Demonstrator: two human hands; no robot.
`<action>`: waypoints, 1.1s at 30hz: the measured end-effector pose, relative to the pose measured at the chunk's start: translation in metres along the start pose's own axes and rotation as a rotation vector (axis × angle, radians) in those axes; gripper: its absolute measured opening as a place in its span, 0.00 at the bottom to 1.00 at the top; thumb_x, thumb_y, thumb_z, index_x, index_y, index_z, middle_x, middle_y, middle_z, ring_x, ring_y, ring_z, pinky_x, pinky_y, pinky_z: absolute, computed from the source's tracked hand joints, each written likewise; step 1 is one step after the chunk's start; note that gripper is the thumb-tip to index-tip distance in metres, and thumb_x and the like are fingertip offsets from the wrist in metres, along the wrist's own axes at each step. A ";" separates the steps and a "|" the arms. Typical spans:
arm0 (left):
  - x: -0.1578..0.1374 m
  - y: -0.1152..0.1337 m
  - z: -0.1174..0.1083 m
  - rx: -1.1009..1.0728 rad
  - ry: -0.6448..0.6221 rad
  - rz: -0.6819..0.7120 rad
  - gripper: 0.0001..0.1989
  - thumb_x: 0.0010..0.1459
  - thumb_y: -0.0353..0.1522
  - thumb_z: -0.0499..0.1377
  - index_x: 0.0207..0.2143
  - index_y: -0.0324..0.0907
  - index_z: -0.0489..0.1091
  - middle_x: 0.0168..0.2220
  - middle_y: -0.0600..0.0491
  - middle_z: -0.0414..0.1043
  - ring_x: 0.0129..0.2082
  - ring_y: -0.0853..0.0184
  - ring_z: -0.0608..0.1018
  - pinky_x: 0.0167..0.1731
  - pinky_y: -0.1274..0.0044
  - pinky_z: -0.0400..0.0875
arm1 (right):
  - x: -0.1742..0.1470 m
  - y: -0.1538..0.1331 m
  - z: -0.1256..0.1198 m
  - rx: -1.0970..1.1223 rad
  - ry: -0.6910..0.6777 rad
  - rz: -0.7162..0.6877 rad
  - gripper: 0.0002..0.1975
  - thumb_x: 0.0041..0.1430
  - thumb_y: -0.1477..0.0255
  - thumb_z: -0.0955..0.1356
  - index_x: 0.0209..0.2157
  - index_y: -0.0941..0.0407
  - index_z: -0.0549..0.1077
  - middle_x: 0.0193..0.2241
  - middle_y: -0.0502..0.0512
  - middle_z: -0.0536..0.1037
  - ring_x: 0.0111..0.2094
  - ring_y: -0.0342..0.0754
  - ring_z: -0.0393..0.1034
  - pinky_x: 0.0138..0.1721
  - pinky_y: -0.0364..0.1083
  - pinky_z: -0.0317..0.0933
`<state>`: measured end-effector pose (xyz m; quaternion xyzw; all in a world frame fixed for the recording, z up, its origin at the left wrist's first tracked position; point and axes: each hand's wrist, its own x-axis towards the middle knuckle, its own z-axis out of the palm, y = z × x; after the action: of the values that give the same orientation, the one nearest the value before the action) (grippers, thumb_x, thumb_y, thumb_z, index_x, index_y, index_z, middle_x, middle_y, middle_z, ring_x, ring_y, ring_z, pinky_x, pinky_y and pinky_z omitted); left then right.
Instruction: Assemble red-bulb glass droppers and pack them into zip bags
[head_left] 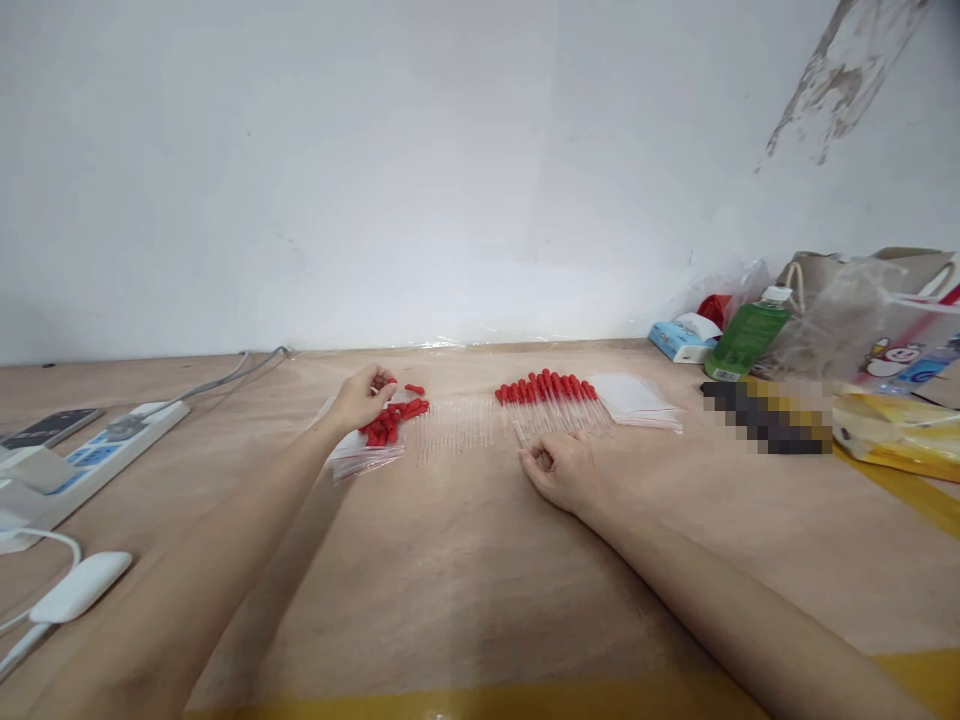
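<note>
Red caps [390, 422] meet the left hand [360, 396] (fingers curled, pinching one); right hand [564, 470] rests loosely closed beside droppers [551, 400].

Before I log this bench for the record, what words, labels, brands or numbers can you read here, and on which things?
None can be read.
Green bottle: label print too small.
Blue and white packet: print blurred.
Bag with a cartoon figure: a picture, lettering illegible.
Power strip: markings too small.
Pixelated patch: masked.
Left hand, right hand: the red caps and droppers near them bear no print.
</note>
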<state>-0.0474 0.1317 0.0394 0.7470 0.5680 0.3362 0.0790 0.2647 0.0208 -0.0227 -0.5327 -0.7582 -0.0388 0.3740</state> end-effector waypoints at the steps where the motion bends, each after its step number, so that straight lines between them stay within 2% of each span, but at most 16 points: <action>1: -0.008 0.004 0.000 -0.041 0.028 -0.008 0.12 0.51 0.38 0.52 0.35 0.39 0.64 0.32 0.51 0.70 0.30 0.68 0.72 0.31 0.77 0.67 | 0.000 -0.001 -0.001 0.008 -0.002 -0.003 0.12 0.53 0.68 0.62 0.19 0.56 0.66 0.16 0.47 0.68 0.20 0.41 0.60 0.35 0.45 0.48; 3: -0.026 0.015 0.002 -0.185 0.058 -0.027 0.15 0.52 0.39 0.51 0.39 0.39 0.64 0.31 0.52 0.69 0.31 0.68 0.72 0.31 0.77 0.67 | 0.002 -0.003 -0.004 0.026 -0.022 -0.010 0.11 0.54 0.68 0.62 0.20 0.57 0.66 0.17 0.47 0.69 0.21 0.41 0.61 0.35 0.45 0.49; 5: -0.047 0.030 0.009 -0.352 -0.016 -0.042 0.17 0.55 0.40 0.49 0.43 0.41 0.63 0.30 0.53 0.70 0.30 0.68 0.73 0.30 0.76 0.68 | 0.004 -0.007 -0.008 0.041 -0.065 -0.008 0.10 0.54 0.69 0.61 0.22 0.57 0.68 0.19 0.49 0.71 0.23 0.42 0.63 0.35 0.45 0.50; 9: -0.085 0.057 0.032 -0.600 -0.113 -0.125 0.12 0.51 0.38 0.55 0.35 0.40 0.67 0.32 0.52 0.71 0.31 0.68 0.74 0.33 0.75 0.67 | 0.005 -0.013 -0.010 0.097 -0.119 -0.061 0.09 0.56 0.71 0.60 0.31 0.57 0.70 0.25 0.52 0.75 0.28 0.45 0.66 0.36 0.45 0.51; 13: -0.107 0.071 0.055 -0.730 -0.180 -0.223 0.12 0.46 0.36 0.60 0.31 0.40 0.64 0.27 0.55 0.71 0.27 0.70 0.73 0.28 0.78 0.67 | -0.001 -0.014 -0.002 0.189 -0.116 -0.189 0.09 0.58 0.72 0.59 0.34 0.57 0.70 0.28 0.51 0.75 0.27 0.42 0.66 0.39 0.46 0.50; 18: -0.113 0.073 0.061 -0.797 -0.285 -0.154 0.12 0.47 0.36 0.61 0.29 0.40 0.60 0.25 0.57 0.69 0.26 0.72 0.74 0.27 0.80 0.66 | -0.006 -0.019 0.002 0.170 -0.102 -0.242 0.10 0.58 0.71 0.59 0.33 0.57 0.70 0.25 0.50 0.75 0.24 0.40 0.65 0.39 0.46 0.49; 25: -0.116 0.078 0.059 -0.868 -0.237 -0.174 0.14 0.47 0.36 0.61 0.34 0.40 0.61 0.31 0.54 0.73 0.33 0.68 0.77 0.34 0.77 0.70 | -0.005 -0.022 0.001 0.172 -0.085 -0.247 0.10 0.58 0.71 0.59 0.32 0.57 0.70 0.23 0.50 0.75 0.22 0.40 0.65 0.39 0.46 0.48; 31: -0.118 0.077 0.065 -0.846 -0.277 -0.131 0.17 0.49 0.38 0.59 0.40 0.39 0.67 0.39 0.48 0.74 0.39 0.65 0.76 0.41 0.73 0.69 | -0.006 -0.023 0.001 0.236 -0.160 -0.267 0.08 0.58 0.72 0.60 0.34 0.56 0.69 0.25 0.50 0.75 0.23 0.40 0.64 0.39 0.46 0.48; 33: -0.119 0.075 0.068 -0.805 -0.281 -0.120 0.16 0.50 0.38 0.59 0.40 0.38 0.69 0.38 0.48 0.74 0.37 0.66 0.76 0.40 0.73 0.69 | -0.006 -0.024 0.001 0.259 -0.181 -0.274 0.08 0.58 0.72 0.60 0.34 0.57 0.69 0.25 0.50 0.75 0.23 0.40 0.64 0.39 0.46 0.48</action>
<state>0.0373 0.0164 -0.0234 0.6609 0.4176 0.4210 0.4600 0.2446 0.0065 -0.0192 -0.3733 -0.8527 0.0564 0.3610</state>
